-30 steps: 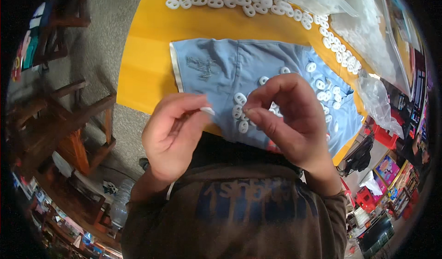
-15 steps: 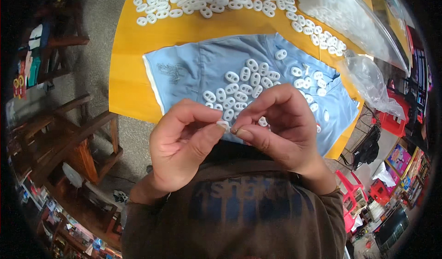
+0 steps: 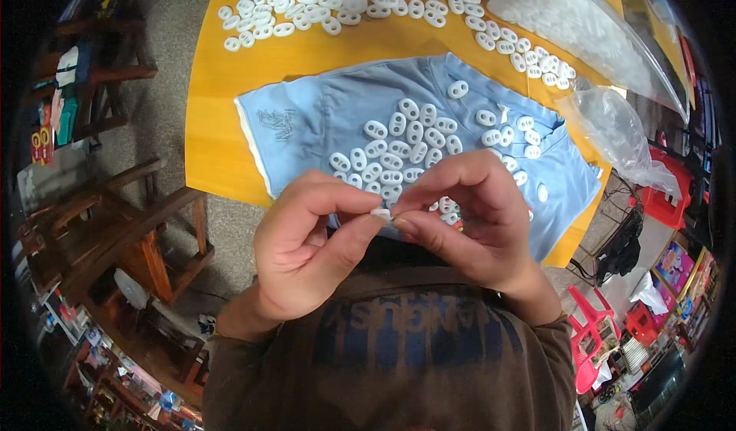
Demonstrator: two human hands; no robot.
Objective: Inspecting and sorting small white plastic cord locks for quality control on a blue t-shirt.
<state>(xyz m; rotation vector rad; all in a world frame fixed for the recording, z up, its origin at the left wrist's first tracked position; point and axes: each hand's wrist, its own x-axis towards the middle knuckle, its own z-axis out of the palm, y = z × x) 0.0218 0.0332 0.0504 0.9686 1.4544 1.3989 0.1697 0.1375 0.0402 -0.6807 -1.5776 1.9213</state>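
Between its thumb and forefinger, my left hand [image 3: 310, 243] pinches a small white oval plastic piece [image 3: 381, 214]. My right hand [image 3: 479, 228] is closed in a pinch against the right end of that piece. Whatever its fingertips grip is too small to make out. Just beyond both hands, several white oval two-hole plastic pieces [image 3: 399, 149] lie scattered over a light blue garment [image 3: 307, 101]. A few more show beneath the curled fingers of my right hand, beside a small red patch.
The garment lies on a yellow tabletop [image 3: 211, 139]. More white two-hole pieces [image 3: 307, 1] are spread along the far side, near a large clear bag of white pieces [image 3: 552, 24]. A crumpled clear bag [image 3: 617, 136] hangs over the right edge. Wooden furniture [image 3: 138, 239] stands at left, a red plastic stool [image 3: 590, 331] at right.
My fingertips have come together at the white piece, the right hand's pinch now meeting it where a small gap showed before. The view has shifted slightly.
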